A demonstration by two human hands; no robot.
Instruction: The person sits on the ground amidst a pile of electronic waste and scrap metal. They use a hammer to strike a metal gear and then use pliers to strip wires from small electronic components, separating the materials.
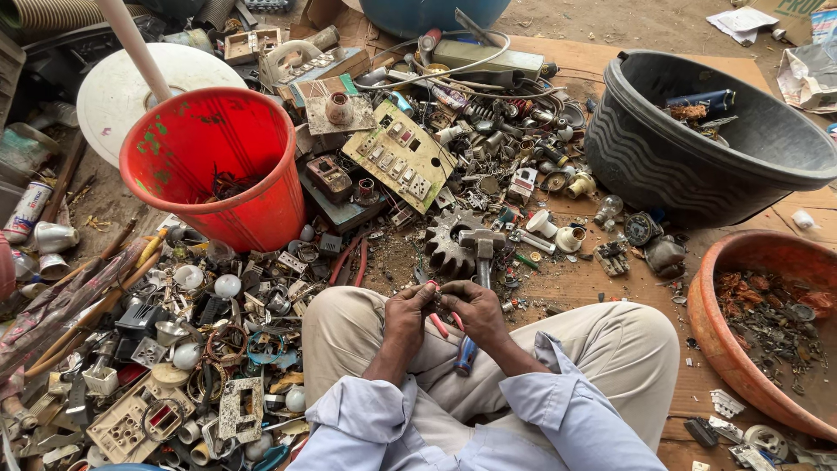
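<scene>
The person sits cross-legged on the ground amid scrap, both hands meeting just above the knees. The left hand (410,305) and the right hand (471,307) are each closed narrowly on a small metal scrap piece (435,291) pinched between the fingertips; exactly what it is cannot be told, as the fingers hide most of it. A red-and-blue-handled hand tool (460,344) hangs below the right hand, and whether that hand grips it is unclear.

To work the piece well, a firm pinch by the left hand close to the joint seems wise, with the right hand twisting rather than pulling.

The piece appears to lie roughly left to right between the hands. The tool's long axis runs near upright in the view, handle end toward the lap. A grey toothed gear (446,240) and a steel hammer (480,247) lie just beyond, and a red plastic bucket (218,166) stands to the left.
</scene>
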